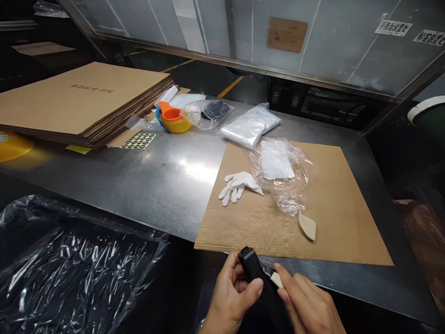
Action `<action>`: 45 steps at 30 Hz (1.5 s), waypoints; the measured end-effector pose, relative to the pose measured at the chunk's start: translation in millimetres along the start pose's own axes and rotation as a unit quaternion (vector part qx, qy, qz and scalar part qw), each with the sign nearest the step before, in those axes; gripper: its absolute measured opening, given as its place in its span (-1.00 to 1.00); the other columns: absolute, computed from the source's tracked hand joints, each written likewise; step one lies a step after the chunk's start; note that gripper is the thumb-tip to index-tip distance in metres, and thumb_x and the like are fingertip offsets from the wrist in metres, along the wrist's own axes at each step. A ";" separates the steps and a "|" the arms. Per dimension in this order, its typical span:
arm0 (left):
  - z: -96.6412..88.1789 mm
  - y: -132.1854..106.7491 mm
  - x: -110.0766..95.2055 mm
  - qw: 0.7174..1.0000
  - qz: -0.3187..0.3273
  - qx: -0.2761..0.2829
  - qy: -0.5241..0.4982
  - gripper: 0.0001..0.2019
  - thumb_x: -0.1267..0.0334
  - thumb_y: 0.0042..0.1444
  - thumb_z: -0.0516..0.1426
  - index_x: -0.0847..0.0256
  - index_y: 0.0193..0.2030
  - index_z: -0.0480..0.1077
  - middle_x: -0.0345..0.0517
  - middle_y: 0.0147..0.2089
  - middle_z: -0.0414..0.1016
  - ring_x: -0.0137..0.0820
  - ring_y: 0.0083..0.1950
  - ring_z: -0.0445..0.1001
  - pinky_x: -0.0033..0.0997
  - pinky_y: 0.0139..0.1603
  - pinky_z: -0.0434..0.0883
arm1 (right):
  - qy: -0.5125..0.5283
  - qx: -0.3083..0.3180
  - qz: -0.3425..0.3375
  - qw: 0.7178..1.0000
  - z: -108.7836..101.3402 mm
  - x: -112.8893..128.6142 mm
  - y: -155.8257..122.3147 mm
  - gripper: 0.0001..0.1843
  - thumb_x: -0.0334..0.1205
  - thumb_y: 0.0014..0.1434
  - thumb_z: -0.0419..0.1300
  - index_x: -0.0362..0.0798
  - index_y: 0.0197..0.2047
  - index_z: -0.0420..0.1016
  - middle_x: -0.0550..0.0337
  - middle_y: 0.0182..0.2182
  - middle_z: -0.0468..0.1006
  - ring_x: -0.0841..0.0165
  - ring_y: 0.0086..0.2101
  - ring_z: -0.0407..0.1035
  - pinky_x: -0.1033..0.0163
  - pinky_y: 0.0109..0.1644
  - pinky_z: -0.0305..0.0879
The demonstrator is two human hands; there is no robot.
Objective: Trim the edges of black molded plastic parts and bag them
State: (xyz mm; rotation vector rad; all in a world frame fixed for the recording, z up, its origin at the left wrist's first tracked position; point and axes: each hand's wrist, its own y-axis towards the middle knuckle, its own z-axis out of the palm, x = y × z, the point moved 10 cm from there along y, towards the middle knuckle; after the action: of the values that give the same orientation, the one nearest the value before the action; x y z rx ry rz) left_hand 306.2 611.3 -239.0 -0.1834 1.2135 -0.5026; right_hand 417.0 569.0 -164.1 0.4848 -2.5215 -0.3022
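Note:
My left hand [232, 297] is closed around a long black part [266, 290], with the thumb pressed along its side. The part looks like smooth plastic; its blunt end points up and away, and its lower end runs out of view. My right hand [309, 299] pinches a small cream-coloured piece with a shiny tip [276, 279] against the part's right side. Its exact kind is unclear. Beyond both hands, a cardboard sheet [333, 195] carries a white glove [239, 186], a beige wedge-shaped pad [308, 227] and a clear plastic bag with white content [277, 160].
Stacked cardboard [79, 97] covers the metal table's [163, 185] far left. Along the back lie a yellow-orange tape dispenser [175, 121], a bag with a dark item [215, 111] and a white packet [248, 125]. A black-plastic-lined bin [69, 269] stands at front left.

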 end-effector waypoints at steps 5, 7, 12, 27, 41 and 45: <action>-0.5 0.0 2.7 1.000 0.000 0.003 -0.001 -0.58 0.07 -0.15 0.30 0.21 -0.19 0.31 -0.06 -0.32 0.47 -0.35 -0.34 0.41 -0.47 -0.39 0.31 | -0.005 -0.003 -0.002 1.000 -0.2 -0.2 0.8 -0.62 -0.33 0.30 -0.03 -0.31 0.13 0.27 0.12 -0.48 0.42 0.39 -0.49 0.38 0.35 -0.48 0.32; -1.0 0.0 1.9 1.000 0.007 0.000 0.001 -0.58 0.08 -0.15 0.30 0.21 -0.19 0.31 -0.07 -0.33 0.46 -0.35 -0.33 0.41 -0.48 -0.38 0.30 | -0.006 -0.001 -0.002 1.000 -0.5 0.0 0.6 -0.62 -0.33 0.30 -0.04 -0.32 0.13 0.27 0.12 -0.49 0.42 0.39 -0.48 0.38 0.35 -0.48 0.32; 1.3 -0.6 0.9 1.000 0.005 0.005 -0.003 -0.57 0.08 -0.14 0.30 0.22 -0.19 0.29 -0.05 -0.31 0.48 -0.33 -0.31 0.42 -0.45 -0.36 0.32 | -0.005 -0.002 -0.002 1.000 -1.0 -0.1 -0.3 -0.62 -0.32 0.30 -0.04 -0.31 0.14 0.25 0.11 -0.48 0.42 0.39 -0.48 0.37 0.35 -0.47 0.32; 7.2 -3.0 -5.6 1.000 0.006 -0.007 -0.010 -0.56 0.04 -0.18 0.31 0.23 -0.23 0.32 -0.13 -0.36 0.46 -0.46 -0.38 0.38 -0.53 -0.37 0.34 | -0.093 -0.037 0.035 0.994 4.8 -16.3 -0.2 -0.61 -0.24 0.33 -0.12 -0.24 0.09 0.33 0.18 -0.56 0.40 0.38 -0.56 0.38 0.36 -0.56 0.28; 12.3 -1.6 0.3 0.999 -0.020 0.029 -0.002 -0.56 0.00 -0.14 0.28 0.24 -0.22 0.31 -0.17 -0.43 0.42 -0.50 -0.41 0.32 -0.57 -0.44 0.25 | 0.292 0.047 0.208 0.932 17.2 -46.3 -0.4 -0.74 -0.15 0.30 -0.05 0.05 0.00 0.34 0.19 -0.24 0.49 0.40 -0.27 0.39 0.40 -0.20 0.29; 20.8 -3.3 1.7 0.997 -0.026 0.071 -0.007 -0.58 0.03 -0.08 0.26 0.23 -0.18 0.29 -0.12 -0.36 0.44 -0.55 -0.48 0.30 -0.57 -0.50 0.21 | 0.402 0.071 0.273 0.871 33.1 -47.7 5.3 -0.71 0.04 0.21 0.06 -0.01 -0.20 0.36 0.32 -0.51 0.34 0.48 -0.50 0.19 0.40 -0.43 0.10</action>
State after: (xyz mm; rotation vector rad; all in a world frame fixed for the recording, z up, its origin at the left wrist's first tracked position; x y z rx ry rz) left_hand 325.1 604.9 -231.9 -0.0970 1.1570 -0.6294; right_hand 434.5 596.6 -212.4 -0.0778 -1.7462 0.2653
